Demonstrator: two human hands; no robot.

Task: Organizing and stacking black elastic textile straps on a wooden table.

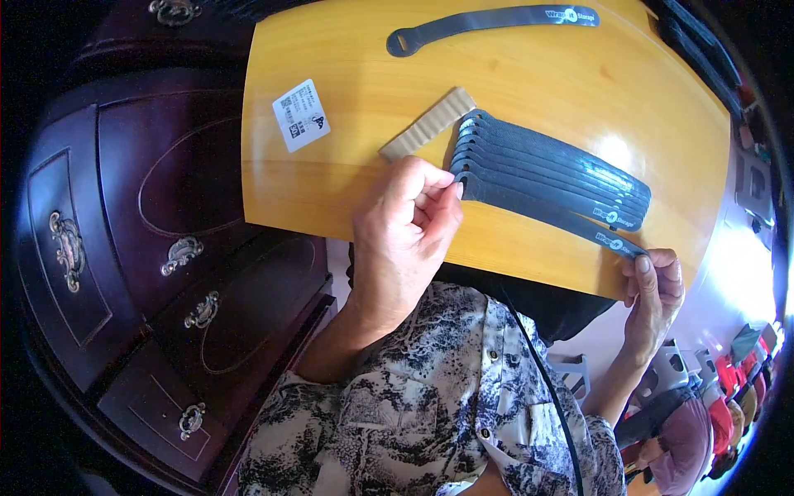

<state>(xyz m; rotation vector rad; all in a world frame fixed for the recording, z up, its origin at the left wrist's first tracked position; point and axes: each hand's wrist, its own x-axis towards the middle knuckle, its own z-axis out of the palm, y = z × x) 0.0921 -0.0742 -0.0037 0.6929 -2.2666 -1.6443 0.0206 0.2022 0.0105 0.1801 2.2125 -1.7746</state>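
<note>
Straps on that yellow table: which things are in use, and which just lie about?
In use: left hand and right hand pinching the ends of the nearest strap of the fanned stack.
Lying about: single strap, corrugated card strip, white label, dark wooden cabinet.

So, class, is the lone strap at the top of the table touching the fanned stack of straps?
No: the lone strap lies apart near the far edge of the table, with bare wood between it and the stack.

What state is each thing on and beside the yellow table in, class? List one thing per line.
Stack of dark straps: fanned, flat on the yellow table.
Single strap: flat, apart at the far edge.
Tan ribbed strip: flat, beside the stack.
White label: flat.
Left hand: pinching the nearest strap's end.
Right hand: gripping its other end.
Dark cabinet drawers: shut.
</note>
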